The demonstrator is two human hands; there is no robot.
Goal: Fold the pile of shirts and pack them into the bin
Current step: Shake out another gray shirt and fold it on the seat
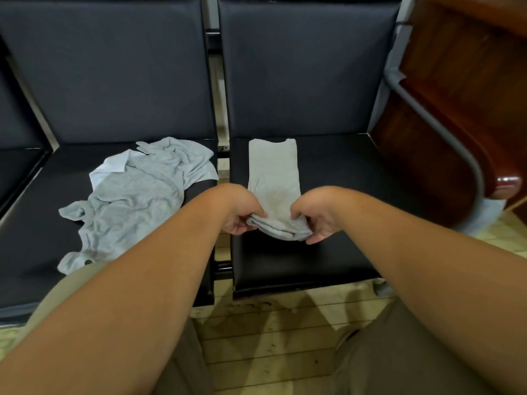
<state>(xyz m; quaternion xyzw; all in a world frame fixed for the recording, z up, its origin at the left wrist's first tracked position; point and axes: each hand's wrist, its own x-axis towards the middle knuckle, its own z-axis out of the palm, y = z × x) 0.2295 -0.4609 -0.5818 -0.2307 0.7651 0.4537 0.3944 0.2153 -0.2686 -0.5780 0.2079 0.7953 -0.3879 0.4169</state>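
My left hand [242,216] and right hand [318,220] each pinch the near hem of the grey shirt [273,172]. I should carry both corners level to the far collar.

A row of black padded seats ran along the wall. The left seat [34,223] and the right seat [342,195] stood side by side with a narrow gap between them, where a dark metal bracket [223,148] showed. Each had a tall dark backrest [114,67] behind it, and the edge of a third seat [14,172] showed at the far left. A grey tube armrest [436,129] curved down past the right seat. Just beyond it stood a glossy reddish wooden counter [462,81]. The floor [271,337] was pale, scuffed and lined.
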